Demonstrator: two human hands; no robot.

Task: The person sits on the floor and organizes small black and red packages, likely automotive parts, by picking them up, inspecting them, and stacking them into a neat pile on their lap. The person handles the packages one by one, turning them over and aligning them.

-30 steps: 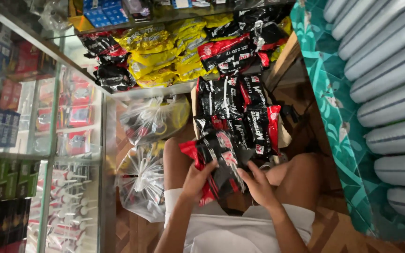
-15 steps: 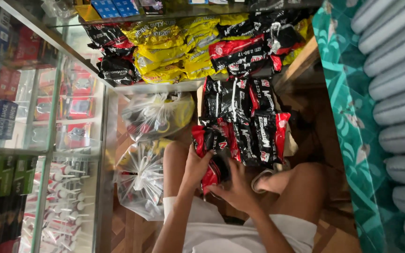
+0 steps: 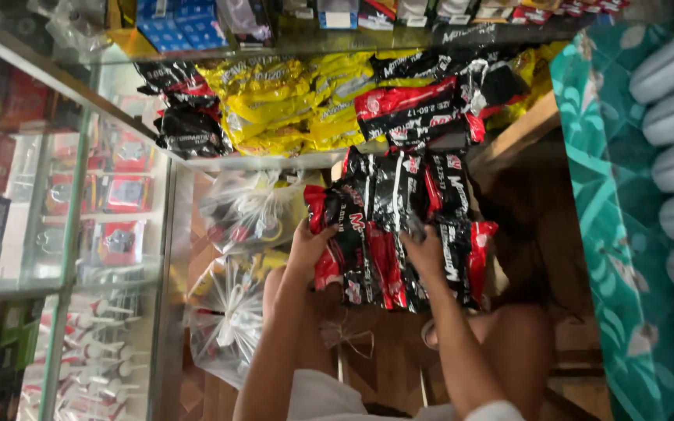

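Packets [image 3: 399,226], black and red, bunched in a hanging stack just below the glass shelf [image 3: 274,161], long sides running down from that shelf toward the lap. Left hand [image 3: 310,245] at the stack's left edge, fingers curled round the outermost packet and gripping it, thumb on its face. Right hand [image 3: 424,251] on the front of the stack, right of centre and level with the left, fingers bent and pressed onto the wrappers; whether closed round one packet or only resting on them, cannot tell. Both hands touching the bundle, neither nearer than the other, with the bulk of the stack between them and reaching up beyond the fingertips toward the shelf. Yellow packets [image 3: 274,101] on top of that shelf, well apart from either hand. Clear bags [image 3: 251,210] below the shelf too, just beside the left hand.
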